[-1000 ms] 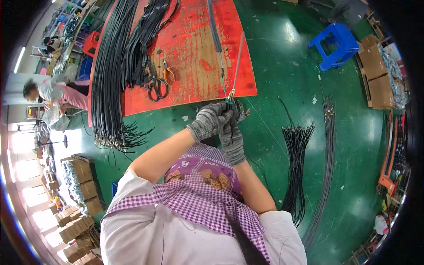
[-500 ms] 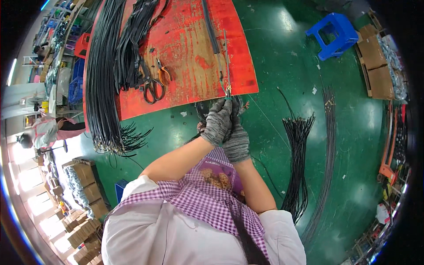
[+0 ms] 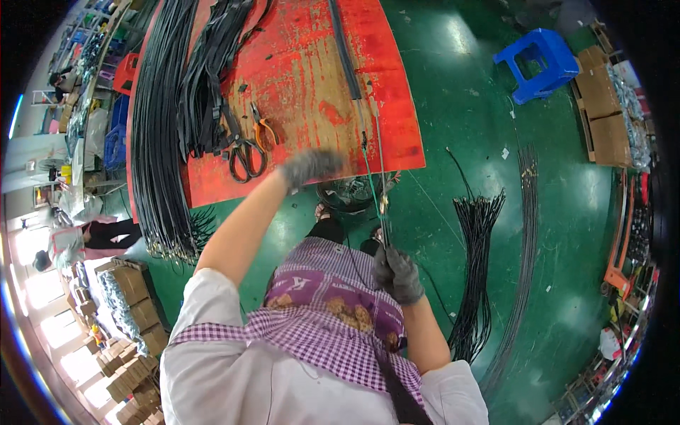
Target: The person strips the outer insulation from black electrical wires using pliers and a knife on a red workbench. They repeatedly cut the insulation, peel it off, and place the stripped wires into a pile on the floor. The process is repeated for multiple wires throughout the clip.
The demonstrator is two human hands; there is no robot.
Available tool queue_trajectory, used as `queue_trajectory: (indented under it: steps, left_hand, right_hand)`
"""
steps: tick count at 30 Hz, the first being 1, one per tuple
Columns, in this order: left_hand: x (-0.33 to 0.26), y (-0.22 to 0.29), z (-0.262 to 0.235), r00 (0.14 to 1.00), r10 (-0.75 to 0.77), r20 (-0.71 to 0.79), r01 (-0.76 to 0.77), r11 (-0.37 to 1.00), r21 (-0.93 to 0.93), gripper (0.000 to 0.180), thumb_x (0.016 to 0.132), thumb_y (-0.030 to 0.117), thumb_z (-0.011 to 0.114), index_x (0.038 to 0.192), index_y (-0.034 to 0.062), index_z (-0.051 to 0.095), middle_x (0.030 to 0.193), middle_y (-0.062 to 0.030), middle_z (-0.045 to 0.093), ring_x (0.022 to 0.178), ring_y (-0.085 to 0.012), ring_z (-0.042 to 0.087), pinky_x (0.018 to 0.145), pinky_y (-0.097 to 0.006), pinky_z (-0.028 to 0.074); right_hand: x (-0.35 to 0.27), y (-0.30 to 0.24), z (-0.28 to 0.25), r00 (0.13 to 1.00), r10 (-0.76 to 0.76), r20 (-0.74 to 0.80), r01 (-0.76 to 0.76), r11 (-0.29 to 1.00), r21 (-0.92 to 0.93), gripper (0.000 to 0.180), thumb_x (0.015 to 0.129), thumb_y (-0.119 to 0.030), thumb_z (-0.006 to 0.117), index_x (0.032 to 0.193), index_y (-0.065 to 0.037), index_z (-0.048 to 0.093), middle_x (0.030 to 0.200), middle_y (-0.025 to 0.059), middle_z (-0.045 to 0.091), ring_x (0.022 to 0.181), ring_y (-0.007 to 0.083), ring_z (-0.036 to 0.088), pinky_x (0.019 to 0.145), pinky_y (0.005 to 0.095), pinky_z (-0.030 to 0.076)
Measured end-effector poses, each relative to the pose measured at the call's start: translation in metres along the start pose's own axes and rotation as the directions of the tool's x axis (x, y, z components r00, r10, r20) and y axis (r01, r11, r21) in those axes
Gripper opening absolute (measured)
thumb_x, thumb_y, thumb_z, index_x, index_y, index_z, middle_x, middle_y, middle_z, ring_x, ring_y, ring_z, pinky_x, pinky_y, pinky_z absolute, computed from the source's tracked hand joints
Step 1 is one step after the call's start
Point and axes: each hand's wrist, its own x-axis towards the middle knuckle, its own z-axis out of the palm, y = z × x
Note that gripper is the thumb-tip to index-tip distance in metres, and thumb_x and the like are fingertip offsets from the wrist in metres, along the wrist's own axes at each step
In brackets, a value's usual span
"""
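Observation:
My right hand (image 3: 398,273), in a grey glove, is closed around a thin cable (image 3: 375,163) just above my purple checked apron. The cable runs up from that fist, past a small metal fitting (image 3: 383,205), onto the red table top (image 3: 319,71). My left hand (image 3: 309,164), also grey-gloved and blurred by motion, hovers at the table's near edge, just right of the black-handled scissors (image 3: 244,152) and orange-handled pliers (image 3: 263,127). Nothing shows in it.
A thick bundle of black cables (image 3: 159,142) hangs over the table's left side. More black cables (image 3: 474,248) lie on the green floor at right. A blue stool (image 3: 538,60) and cardboard boxes (image 3: 605,106) stand far right. Another person (image 3: 78,237) crouches at left.
Both hands were together on the cable at the table's edge. Now my left hand has swung left to the table edge and my right hand has drawn the cable down toward my body.

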Motion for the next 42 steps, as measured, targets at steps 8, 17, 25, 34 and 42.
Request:
queue_trajectory:
  steps: [8, 17, 25, 34, 42]
  left_hand:
    - [0.152, -0.048, -0.098, 0.813, -0.368, -0.452, -0.509, -0.072, -0.858, 0.024, 0.080, 0.030, 0.048, 0.089, 0.0071, 0.047, 0.073, -0.0107, 0.054, 0.071, -0.0255, 0.053, 0.065, -0.038, 0.047]
    - [0.173, -0.060, -0.114, 0.906, -0.262, -0.332, -0.391, -0.221, -0.893, 0.039, 0.076, 0.040, 0.050, 0.052, 0.0133, 0.035, 0.043, 0.0043, 0.031, 0.035, -0.0072, 0.031, 0.033, -0.021, 0.029]
    - [0.170, -0.057, -0.117, 0.911, -0.295, -0.287, -0.332, -0.115, -0.936, 0.042, 0.072, 0.045, 0.050, 0.051, 0.0137, 0.031, 0.042, 0.0046, 0.030, 0.032, -0.0073, 0.028, 0.031, -0.021, 0.026]
    - [0.170, -0.053, -0.114, 0.891, -0.356, -0.281, -0.329, -0.080, -0.941, 0.043, 0.071, 0.046, 0.051, 0.050, 0.0143, 0.031, 0.039, 0.0042, 0.025, 0.031, -0.0080, 0.025, 0.030, -0.020, 0.025]
    - [0.170, -0.045, -0.113, 0.849, -0.466, -0.249, -0.325, -0.088, -0.942, 0.044, 0.071, 0.046, 0.051, 0.049, 0.0135, 0.030, 0.040, 0.0044, 0.026, 0.030, -0.0076, 0.025, 0.029, -0.020, 0.022]
  right_hand:
    - [-0.018, 0.024, -0.025, 0.995, 0.065, 0.080, -0.074, 0.990, 0.118, 0.033, 0.078, -0.041, 0.045, 0.066, -0.011, 0.039, 0.046, -0.0040, 0.028, 0.038, 0.0098, 0.026, 0.039, 0.0245, 0.023]
    - [0.024, 0.036, -0.055, 0.994, 0.065, -0.087, -0.061, 0.997, 0.050, 0.032, 0.078, -0.035, 0.050, 0.090, -0.005, 0.048, 0.048, -0.0021, 0.037, 0.038, 0.0078, 0.031, 0.036, 0.0222, 0.024]
    - [0.088, 0.024, -0.043, 0.993, -0.041, -0.109, 0.006, 0.953, -0.304, 0.032, 0.081, -0.036, 0.043, 0.081, -0.004, 0.048, 0.054, -0.0015, 0.043, 0.041, 0.0061, 0.036, 0.037, 0.0198, 0.027]
    - [0.123, 0.015, -0.037, 0.975, 0.005, -0.222, -0.048, 0.981, -0.190, 0.031, 0.082, -0.036, 0.042, 0.075, -0.007, 0.049, 0.048, -0.0047, 0.038, 0.035, 0.0039, 0.032, 0.032, 0.0181, 0.024]
    - [0.120, 0.043, -0.067, 0.903, -0.396, -0.165, 0.146, 0.646, -0.749, 0.027, 0.083, -0.034, 0.043, 0.078, -0.007, 0.048, 0.050, -0.0063, 0.039, 0.038, 0.0018, 0.032, 0.034, 0.0169, 0.025]
